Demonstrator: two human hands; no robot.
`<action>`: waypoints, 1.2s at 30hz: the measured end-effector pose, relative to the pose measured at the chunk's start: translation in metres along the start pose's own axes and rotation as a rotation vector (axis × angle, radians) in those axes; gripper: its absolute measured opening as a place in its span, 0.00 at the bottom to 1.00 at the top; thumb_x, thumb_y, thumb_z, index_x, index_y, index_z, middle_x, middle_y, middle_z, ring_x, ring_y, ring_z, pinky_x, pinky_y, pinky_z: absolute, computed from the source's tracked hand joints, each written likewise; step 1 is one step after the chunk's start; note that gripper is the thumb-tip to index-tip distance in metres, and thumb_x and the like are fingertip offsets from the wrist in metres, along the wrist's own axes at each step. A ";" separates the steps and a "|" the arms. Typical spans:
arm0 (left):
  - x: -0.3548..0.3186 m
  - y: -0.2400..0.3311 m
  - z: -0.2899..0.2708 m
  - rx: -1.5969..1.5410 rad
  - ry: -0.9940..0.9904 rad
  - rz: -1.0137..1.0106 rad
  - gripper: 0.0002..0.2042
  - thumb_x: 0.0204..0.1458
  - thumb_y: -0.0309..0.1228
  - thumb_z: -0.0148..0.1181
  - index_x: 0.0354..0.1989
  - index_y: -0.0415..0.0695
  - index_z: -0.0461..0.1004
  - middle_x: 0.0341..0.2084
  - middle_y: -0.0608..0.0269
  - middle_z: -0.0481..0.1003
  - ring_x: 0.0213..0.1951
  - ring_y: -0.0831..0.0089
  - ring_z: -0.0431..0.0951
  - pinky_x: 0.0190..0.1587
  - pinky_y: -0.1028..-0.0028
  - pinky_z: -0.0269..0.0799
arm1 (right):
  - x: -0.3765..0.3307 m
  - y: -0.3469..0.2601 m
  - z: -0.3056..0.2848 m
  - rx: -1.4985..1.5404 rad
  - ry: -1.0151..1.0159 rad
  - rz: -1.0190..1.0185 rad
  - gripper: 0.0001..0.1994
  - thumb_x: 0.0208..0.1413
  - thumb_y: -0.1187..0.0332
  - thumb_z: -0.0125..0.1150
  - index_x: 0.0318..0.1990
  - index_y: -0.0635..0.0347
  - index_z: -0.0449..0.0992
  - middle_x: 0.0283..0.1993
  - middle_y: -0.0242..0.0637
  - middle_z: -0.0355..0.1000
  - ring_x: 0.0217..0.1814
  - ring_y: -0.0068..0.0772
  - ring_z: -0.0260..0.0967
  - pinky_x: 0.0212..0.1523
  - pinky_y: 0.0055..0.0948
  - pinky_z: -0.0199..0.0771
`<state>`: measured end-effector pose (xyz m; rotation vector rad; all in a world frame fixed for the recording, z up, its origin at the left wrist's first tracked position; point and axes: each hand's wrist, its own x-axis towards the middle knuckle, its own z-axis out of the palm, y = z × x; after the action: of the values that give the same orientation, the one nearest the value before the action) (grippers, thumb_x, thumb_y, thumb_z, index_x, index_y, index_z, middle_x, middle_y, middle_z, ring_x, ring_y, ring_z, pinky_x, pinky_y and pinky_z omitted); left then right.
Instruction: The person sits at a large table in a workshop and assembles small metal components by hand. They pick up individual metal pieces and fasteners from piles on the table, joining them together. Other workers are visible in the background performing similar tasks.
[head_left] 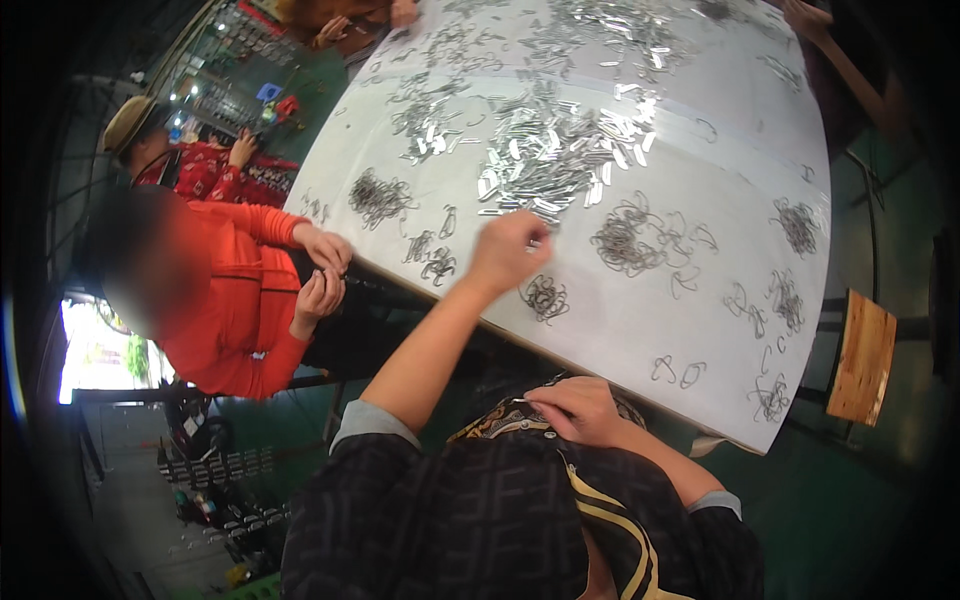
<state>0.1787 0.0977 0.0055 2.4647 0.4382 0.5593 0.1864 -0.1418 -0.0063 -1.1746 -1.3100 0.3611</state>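
Over the white table (590, 330), my left hand (508, 250) is at the near edge of a heap of small shiny flat metal pieces (545, 150). Its fingers are curled together; whatever they may hold is hidden. My right hand (588, 410) is close to my body, in front of the table edge. Between its thumb and fingers it pinches a small pale metal piece (520, 400), whose end sticks out to the left. Just below my left hand on the table lies a small clump of dark bent wire loops (545, 298).
More wire loops (625, 240) lie in a larger clump to the right, others (378, 197) to the left. At my left sits a person in an orange jacket (245, 290), hands at the table edge. A wooden stool (862, 358) stands right. Other people sit around the table.
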 end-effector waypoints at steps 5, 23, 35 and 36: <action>-0.045 -0.092 -0.090 0.301 0.155 -0.420 0.07 0.41 0.31 0.65 0.28 0.42 0.80 0.23 0.56 0.80 0.28 0.62 0.81 0.35 0.67 0.76 | 0.008 -0.002 0.008 0.012 -0.036 0.004 0.09 0.45 0.81 0.67 0.35 0.61 0.80 0.23 0.38 0.75 0.22 0.34 0.72 0.23 0.28 0.69; -0.084 -0.137 -0.079 0.377 0.297 -0.627 0.17 0.42 0.40 0.70 0.33 0.42 0.73 0.34 0.53 0.74 0.42 0.53 0.72 0.46 0.59 0.68 | 0.017 -0.009 0.024 -0.039 -0.162 0.049 0.07 0.49 0.76 0.66 0.37 0.59 0.80 0.27 0.37 0.77 0.25 0.35 0.75 0.27 0.28 0.73; -0.077 -0.125 -0.076 0.326 0.421 -0.504 0.11 0.43 0.29 0.67 0.34 0.42 0.73 0.34 0.56 0.75 0.41 0.55 0.74 0.45 0.59 0.69 | 0.019 -0.013 0.024 -0.041 -0.169 0.081 0.07 0.49 0.76 0.66 0.37 0.58 0.80 0.28 0.37 0.77 0.26 0.35 0.75 0.27 0.29 0.73; -0.072 -0.119 -0.074 0.296 0.449 -0.453 0.10 0.44 0.28 0.67 0.34 0.42 0.73 0.34 0.56 0.75 0.41 0.55 0.74 0.45 0.60 0.69 | 0.021 -0.012 0.025 -0.034 -0.166 0.075 0.07 0.50 0.75 0.66 0.37 0.58 0.80 0.28 0.37 0.77 0.26 0.35 0.75 0.27 0.29 0.73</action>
<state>0.0601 0.1941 -0.0306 2.3751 1.3007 0.8990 0.1658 -0.1192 0.0102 -1.2462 -1.4222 0.5009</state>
